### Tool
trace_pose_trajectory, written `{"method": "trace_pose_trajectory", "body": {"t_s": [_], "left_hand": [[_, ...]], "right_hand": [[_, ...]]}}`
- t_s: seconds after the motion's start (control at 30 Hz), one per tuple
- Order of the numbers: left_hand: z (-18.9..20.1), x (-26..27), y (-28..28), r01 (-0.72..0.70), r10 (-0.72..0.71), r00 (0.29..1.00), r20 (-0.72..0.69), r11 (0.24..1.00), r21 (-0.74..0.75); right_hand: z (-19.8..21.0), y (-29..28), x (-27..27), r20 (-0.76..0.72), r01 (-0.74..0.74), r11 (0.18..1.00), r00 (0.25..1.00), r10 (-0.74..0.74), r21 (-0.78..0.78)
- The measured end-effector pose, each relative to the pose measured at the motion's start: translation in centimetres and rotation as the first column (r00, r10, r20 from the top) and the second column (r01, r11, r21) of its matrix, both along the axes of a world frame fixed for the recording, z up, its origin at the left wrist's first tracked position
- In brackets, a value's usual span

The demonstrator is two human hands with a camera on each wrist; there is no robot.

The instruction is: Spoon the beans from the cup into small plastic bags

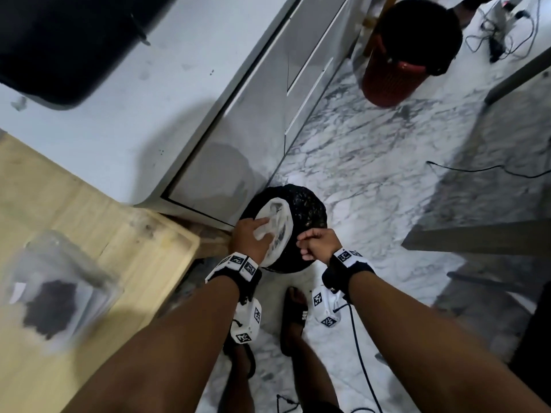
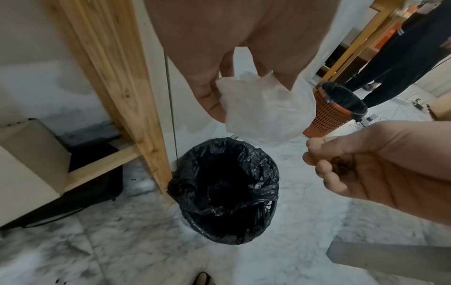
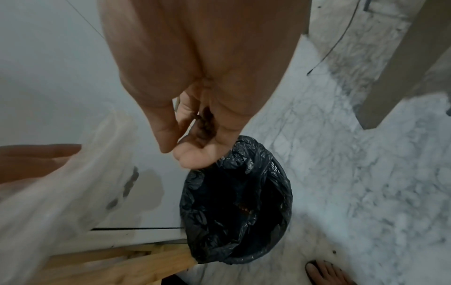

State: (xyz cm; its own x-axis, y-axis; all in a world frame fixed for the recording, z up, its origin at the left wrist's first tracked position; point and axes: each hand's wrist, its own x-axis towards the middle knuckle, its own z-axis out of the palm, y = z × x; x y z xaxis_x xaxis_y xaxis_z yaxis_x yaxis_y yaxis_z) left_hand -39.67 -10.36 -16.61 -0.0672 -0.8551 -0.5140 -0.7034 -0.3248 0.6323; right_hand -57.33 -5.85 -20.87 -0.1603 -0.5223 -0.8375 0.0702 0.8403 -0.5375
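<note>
Left hand (image 2: 205, 81) fingers gripped a crumpled bag (image 2: 266, 113), right hand (image 2: 361, 164) cupped beans (image 3: 205, 123) above the bin (image 2: 227, 190); looks like cleanup, next likely dropping both in.

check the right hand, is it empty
No, the right hand is cupped around a small clump of dark beans above the black-lined bin.

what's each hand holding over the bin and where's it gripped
The left hand grips a crumpled clear plastic bag by its bunched upper part. The right hand cups dark beans in its curled palm.
</note>
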Motion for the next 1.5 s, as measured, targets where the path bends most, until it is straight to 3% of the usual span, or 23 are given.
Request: {"method": "trace_pose_trajectory", "body": {"t_s": [0.53, 0.83, 1.27, 1.5], "left_hand": [[-3.8, 0.1, -2.0, -0.083, 0.083, 0.996, -0.010, 0.996, 0.036], [-3.9, -0.2, -2.2, -0.077, 0.078, 0.997, -0.015, 0.995, 0.060], [-4.0, -1.9, -2.4, -0.068, 0.075, 0.995, -0.071, 0.993, 0.095], [-3.0, -2.5, -2.7, -0.044, 0.049, 0.997, -0.058, 0.996, 0.081]], "right_hand": [[-6.6, -3.4, -0.6, -0.109, -0.102, 0.993, 0.988, 0.108, 0.059], [-4.8, -4.2, -1.2, -0.085, -0.031, 0.999, 0.996, 0.032, 0.020], [-3.2, -1.7, -2.4, -0.086, 0.206, 0.977, 0.976, -0.202, 0.049], [-2.0, -1.3, -2.8, -0.077, 0.215, 0.976, 0.974, -0.211, 0.040]]}}
